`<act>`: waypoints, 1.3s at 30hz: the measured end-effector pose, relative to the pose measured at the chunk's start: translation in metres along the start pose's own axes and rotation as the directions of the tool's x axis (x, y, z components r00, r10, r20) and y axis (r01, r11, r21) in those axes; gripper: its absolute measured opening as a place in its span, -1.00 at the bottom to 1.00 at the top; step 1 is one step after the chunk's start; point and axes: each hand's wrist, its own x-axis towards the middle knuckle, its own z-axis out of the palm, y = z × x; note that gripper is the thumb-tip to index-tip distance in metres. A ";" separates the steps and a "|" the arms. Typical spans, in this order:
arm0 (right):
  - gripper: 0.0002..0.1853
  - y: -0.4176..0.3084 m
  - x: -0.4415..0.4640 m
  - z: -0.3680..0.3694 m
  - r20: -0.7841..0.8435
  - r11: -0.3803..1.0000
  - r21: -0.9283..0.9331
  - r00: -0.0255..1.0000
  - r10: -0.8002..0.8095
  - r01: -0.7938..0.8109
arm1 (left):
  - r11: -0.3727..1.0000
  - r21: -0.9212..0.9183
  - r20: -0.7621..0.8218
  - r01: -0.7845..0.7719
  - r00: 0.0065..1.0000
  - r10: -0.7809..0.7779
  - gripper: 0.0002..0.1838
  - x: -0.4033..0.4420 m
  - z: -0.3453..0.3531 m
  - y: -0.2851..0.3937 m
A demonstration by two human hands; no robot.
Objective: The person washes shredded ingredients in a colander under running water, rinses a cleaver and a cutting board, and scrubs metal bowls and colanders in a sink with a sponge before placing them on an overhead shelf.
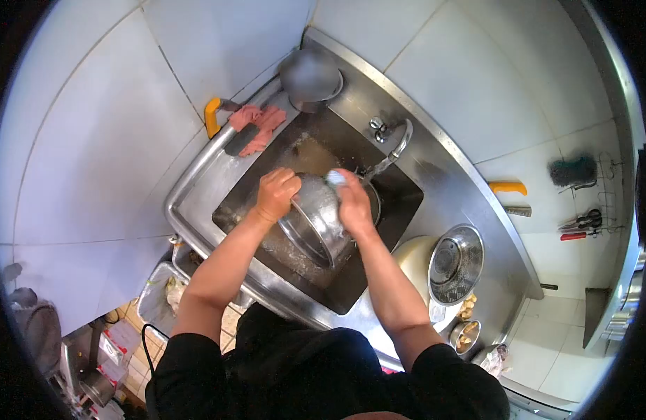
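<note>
Over the sink (393, 252), a shiny metal bowl (317, 213) is tilted on its side. My left hand (278, 194) grips its rim at the left, with the fingers wrapped over the edge. On the bowl's right side, my right hand (352, 201) presses a small whitish scrubber, partly hidden and blurred, against the outer surface. Behind the right hand, part of another round metal vessel (374, 203) shows. Water runs from the curved faucet (400, 150) just beyond, and cloudy water lies in the basin.
A metal pot (310, 77) stands at the sink's back corner. Pink cloth (261, 126) lies on the left ledge beside a yellow-handled tool (212, 117). At the right are a strainer (456, 264) and a small bowl of food pieces (466, 337). A bin (157, 301) stands lower left.
</note>
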 end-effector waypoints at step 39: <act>-0.61 -0.089 -0.092 -0.042 -0.433 0.971 -0.027 0.873 -0.226 0.238 | 0.996 -0.079 -0.197 0.052 0.978 -0.066 -0.68 0.023 -0.045 0.003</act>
